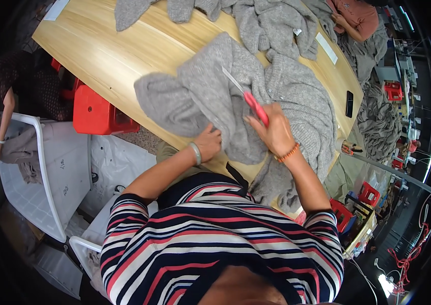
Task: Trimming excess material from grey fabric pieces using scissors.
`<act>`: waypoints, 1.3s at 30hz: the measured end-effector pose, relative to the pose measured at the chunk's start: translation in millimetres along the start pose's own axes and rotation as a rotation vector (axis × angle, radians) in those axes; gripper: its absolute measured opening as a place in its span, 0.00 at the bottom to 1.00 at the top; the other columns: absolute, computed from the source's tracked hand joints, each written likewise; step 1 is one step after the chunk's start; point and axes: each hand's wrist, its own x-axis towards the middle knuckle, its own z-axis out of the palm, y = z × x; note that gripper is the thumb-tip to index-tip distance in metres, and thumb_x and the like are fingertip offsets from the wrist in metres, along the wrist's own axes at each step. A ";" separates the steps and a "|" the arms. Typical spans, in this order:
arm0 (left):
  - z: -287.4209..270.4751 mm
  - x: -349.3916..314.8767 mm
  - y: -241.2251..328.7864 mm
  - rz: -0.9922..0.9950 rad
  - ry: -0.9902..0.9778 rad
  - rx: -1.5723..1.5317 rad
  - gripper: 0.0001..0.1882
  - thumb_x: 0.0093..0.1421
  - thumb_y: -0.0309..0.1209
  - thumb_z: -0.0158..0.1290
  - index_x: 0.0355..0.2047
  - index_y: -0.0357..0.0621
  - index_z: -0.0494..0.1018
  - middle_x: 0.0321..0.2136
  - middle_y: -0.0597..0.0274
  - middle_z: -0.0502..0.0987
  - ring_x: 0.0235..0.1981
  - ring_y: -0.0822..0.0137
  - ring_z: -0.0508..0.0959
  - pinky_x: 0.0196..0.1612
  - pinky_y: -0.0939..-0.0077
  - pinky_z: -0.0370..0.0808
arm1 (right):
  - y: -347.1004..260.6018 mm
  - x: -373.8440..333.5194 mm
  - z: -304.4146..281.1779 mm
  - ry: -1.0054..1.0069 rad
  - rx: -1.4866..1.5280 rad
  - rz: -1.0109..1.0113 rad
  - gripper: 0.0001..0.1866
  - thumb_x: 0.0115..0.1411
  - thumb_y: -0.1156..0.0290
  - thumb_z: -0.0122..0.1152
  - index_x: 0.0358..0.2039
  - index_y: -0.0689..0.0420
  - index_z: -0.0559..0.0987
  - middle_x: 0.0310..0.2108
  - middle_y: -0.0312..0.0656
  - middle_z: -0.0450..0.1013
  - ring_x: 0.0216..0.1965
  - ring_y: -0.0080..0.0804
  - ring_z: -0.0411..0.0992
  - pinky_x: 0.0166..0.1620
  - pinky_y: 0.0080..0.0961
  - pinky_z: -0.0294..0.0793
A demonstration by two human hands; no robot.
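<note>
A grey knitted garment (200,96) lies bunched on the wooden table before me. My left hand (208,144) is closed at its near edge, with the fingertips curled into the knit. In my right hand (278,131) is a pink-handled pointed blade (254,108), held above the garment with its slim metal tip angled up and to the left. I cannot tell whether it is a pair of scissors or a single blade. Under and beside my right wrist spreads another grey knit piece (302,107), with ribbing and small white tags.
More grey knits (271,23) pile along the far side of the wooden table (98,46). A black phone (349,104) rests at its right edge. Red stools (96,112) and a white bin (40,152) stand at left. Co-workers handle cloth at far left and far right.
</note>
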 end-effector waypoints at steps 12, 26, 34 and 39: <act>-13.5 12.3 15.4 -0.158 -0.473 -0.581 0.19 0.49 0.34 0.56 0.41 0.39 0.80 0.44 0.39 0.79 0.53 0.44 0.76 0.60 0.55 0.67 | -1.6 113.6 161.2 -0.134 -0.204 0.053 0.28 0.47 0.63 0.73 0.47 0.62 0.76 0.44 0.53 0.70 0.38 0.55 0.76 0.43 0.45 0.77; -67.9 -81.8 -94.4 -0.285 -0.010 0.160 0.26 0.49 0.39 0.58 0.49 0.44 0.77 0.49 0.45 0.75 0.62 0.43 0.64 0.65 0.42 0.55 | 15.2 98.7 -67.0 0.251 0.553 0.118 0.18 0.57 0.62 0.70 0.41 0.62 0.80 0.30 0.33 0.76 0.30 0.19 0.72 0.36 0.19 0.73; -43.7 -82.1 -67.0 -0.741 0.211 -0.364 0.26 0.57 0.46 0.60 0.48 0.39 0.73 0.41 0.46 0.75 0.44 0.45 0.74 0.50 0.60 0.71 | 92.7 -18.4 20.6 0.086 0.141 0.474 0.21 0.59 0.54 0.66 0.29 0.62 0.76 0.21 0.51 0.74 0.22 0.44 0.73 0.30 0.36 0.73; -41.5 2.9 -92.6 -0.650 0.718 -0.443 0.29 0.56 0.36 0.62 0.56 0.40 0.69 0.43 0.43 0.71 0.47 0.42 0.72 0.51 0.56 0.70 | 66.2 -36.0 20.1 0.147 -0.163 0.112 0.19 0.60 0.53 0.62 0.30 0.58 0.77 0.20 0.55 0.74 0.24 0.55 0.75 0.30 0.48 0.74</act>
